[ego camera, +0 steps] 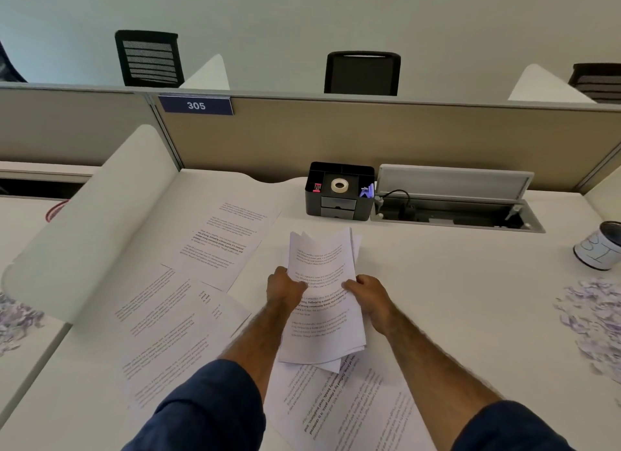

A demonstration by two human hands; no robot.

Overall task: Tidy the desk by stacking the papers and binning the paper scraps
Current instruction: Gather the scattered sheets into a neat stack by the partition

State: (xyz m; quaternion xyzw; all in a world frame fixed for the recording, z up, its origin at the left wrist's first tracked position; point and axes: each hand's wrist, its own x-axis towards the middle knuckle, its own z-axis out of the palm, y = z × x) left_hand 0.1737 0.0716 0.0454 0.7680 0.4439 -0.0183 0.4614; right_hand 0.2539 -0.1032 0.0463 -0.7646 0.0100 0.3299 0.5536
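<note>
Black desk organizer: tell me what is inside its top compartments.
The black desk organizer holds a roll of white tape in the middle, a small red item on the left, and purple clips on the right. Its two front drawers are shut, so their contents are hidden.

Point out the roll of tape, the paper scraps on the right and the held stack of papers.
roll of tape (pixel 339 185), head view, on its top ring.
paper scraps (pixel 601 312), head view, middle of pile.
stack of papers (pixel 322 259), head view, top sheet's upper half.
</note>
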